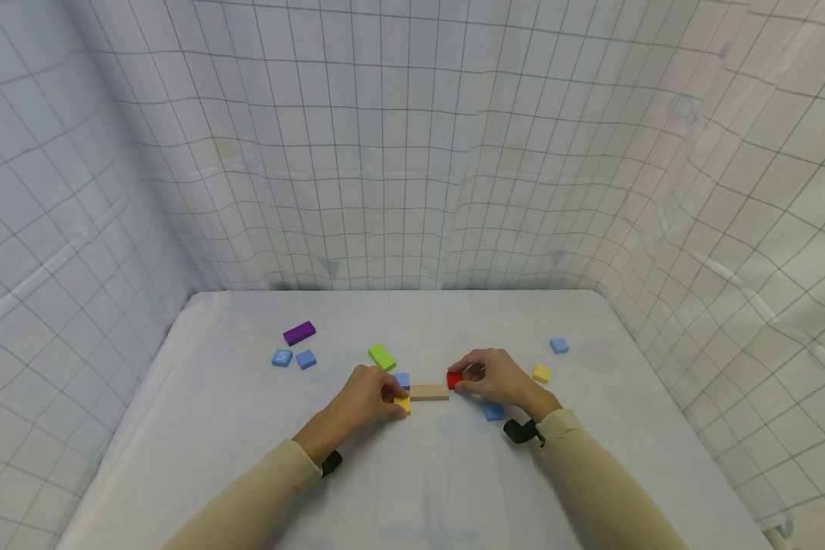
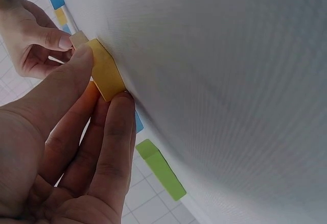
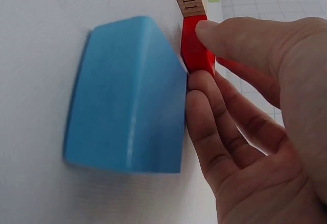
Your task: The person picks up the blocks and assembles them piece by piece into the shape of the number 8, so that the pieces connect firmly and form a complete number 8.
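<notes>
Between thumb and fingers, my left hand (image 1: pixel 360 397) pinches a yellow block (image 2: pixel 106 72) at the left end of a plain wooden block (image 1: pixel 429 393). A small blue block (image 1: pixel 402 378) lies just behind the yellow one, partly hidden by my fingers in the left wrist view. On the other side, my right hand (image 1: pixel 500 377) pinches a red block (image 3: pixel 194 45) against the wooden block's right end, which bears the mark "11" in the right wrist view. Close to my right fingers, a blue block (image 3: pixel 122 101) lies on the white table, partly covered by that hand in the head view.
Behind my left hand lies a lime green block (image 1: pixel 382 357). Farther left are a purple block (image 1: pixel 299 333), a blue block with a "5" (image 1: pixel 282 357) and a small blue one (image 1: pixel 306 359). Off right sit a yellow block (image 1: pixel 541 373) and another blue one (image 1: pixel 559 346). Gridded curtains (image 1: pixel 412 153) surround the table.
</notes>
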A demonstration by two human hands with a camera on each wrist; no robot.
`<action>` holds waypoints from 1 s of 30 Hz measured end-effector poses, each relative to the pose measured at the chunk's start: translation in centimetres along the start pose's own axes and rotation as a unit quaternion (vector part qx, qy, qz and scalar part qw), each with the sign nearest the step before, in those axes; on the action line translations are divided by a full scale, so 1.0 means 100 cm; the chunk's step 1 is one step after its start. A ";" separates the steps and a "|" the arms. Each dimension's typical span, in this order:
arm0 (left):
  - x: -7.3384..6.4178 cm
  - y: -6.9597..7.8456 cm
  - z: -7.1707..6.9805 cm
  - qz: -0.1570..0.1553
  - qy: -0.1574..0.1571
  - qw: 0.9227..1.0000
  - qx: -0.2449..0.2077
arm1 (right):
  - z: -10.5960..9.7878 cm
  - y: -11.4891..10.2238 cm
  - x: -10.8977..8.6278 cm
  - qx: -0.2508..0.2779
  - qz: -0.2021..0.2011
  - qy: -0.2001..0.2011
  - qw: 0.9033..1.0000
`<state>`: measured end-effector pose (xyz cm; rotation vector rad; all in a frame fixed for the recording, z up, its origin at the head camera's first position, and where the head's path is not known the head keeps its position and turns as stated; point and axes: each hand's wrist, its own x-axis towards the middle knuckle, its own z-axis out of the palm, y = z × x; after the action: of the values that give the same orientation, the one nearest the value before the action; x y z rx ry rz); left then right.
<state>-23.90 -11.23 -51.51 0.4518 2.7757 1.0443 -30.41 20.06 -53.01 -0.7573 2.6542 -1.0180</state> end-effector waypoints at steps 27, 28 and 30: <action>-0.002 -0.003 0.000 0.028 0.009 1.000 -0.004 | -0.015 0.006 -0.035 -0.026 -0.034 0.025 0.999; -0.002 -0.004 0.000 0.030 0.009 0.999 -0.004 | -0.016 0.007 -0.037 -0.025 -0.041 0.024 0.999; -0.002 -0.004 -0.001 0.032 0.008 0.999 -0.005 | -0.018 0.009 -0.042 -0.025 -0.044 0.020 0.999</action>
<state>-23.77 -11.60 -51.71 0.5377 2.7866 1.0803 -27.84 23.85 -52.26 -0.8808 2.7107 -1.0024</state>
